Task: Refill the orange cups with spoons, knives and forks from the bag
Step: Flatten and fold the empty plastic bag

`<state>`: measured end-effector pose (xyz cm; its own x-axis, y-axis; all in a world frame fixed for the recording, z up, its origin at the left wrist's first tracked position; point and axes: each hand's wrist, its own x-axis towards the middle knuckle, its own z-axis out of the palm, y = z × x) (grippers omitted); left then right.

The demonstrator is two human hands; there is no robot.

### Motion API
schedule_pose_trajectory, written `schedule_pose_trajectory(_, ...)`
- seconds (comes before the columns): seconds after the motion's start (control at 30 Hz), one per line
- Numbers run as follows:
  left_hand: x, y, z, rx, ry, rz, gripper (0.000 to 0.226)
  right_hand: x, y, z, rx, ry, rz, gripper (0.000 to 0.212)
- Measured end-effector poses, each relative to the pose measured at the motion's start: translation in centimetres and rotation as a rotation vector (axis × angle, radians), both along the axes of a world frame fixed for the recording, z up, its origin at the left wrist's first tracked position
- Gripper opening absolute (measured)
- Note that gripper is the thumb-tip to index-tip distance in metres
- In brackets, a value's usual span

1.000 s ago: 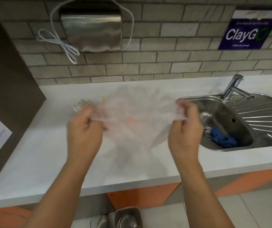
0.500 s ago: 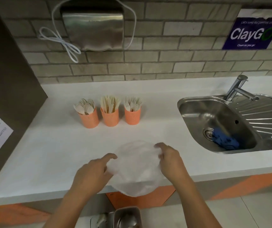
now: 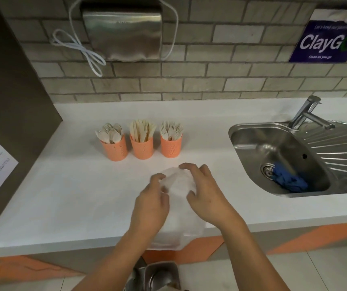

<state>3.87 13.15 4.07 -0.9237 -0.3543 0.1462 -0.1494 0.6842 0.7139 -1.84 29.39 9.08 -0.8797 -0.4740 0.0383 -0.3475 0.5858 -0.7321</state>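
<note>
Three orange cups stand in a row on the white counter (image 3: 63, 196). The left cup (image 3: 114, 149) holds wooden spoons, the middle cup (image 3: 141, 147) knives, the right cup (image 3: 170, 145) forks. In front of them lies a crumpled clear plastic bag (image 3: 178, 183), looking empty, with its lower part hanging over the counter's front edge. My left hand (image 3: 150, 204) and my right hand (image 3: 205, 192) curl round the bag from either side and squeeze it together.
A steel sink (image 3: 273, 148) with a blue cloth (image 3: 290, 181) near its drain and a tap (image 3: 307, 114) is at the right. A steel dispenser (image 3: 122, 32) hangs on the brick wall. A steel bin (image 3: 155, 276) stands below the counter edge.
The bag was held spread wide in the air in front of the cups. Both hands brought it down onto the counter and drew together, gathering it into a small bundle.
</note>
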Motion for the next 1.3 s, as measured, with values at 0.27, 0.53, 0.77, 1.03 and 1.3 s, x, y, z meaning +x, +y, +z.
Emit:
schedule_pose_trajectory(0.27,1.5,-8.1,2.0,-0.241,-0.708,-0.229,0.029,-0.6,6.0,0.7,0.775,-0.556,0.06,0.054)
schedule_pose_trajectory(0.53,0.1,-6.8,15.2,-0.136,0.59,0.11,0.046,-2.3,2.2,5.9,-0.581,0.473,-0.489,0.076)
schedule_pose_trajectory(0.77,0.9,-10.0,6.2,-0.371,-0.174,-0.039,0.075,-2.3,3.6,0.6,0.463,0.001,-0.02,0.08)
schedule_pose_trajectory(1.03,3.4,-8.6,1.1,0.065,-0.032,0.19,0.046,-0.4,3.1,-2.5,0.073,-0.168,-0.187,0.068)
schedule_pose_trajectory(1.3,2.6,-8.9,8.7,-0.308,0.529,0.098,0.049,-1.0,2.4,1.3,-0.267,0.479,-0.291,0.081)
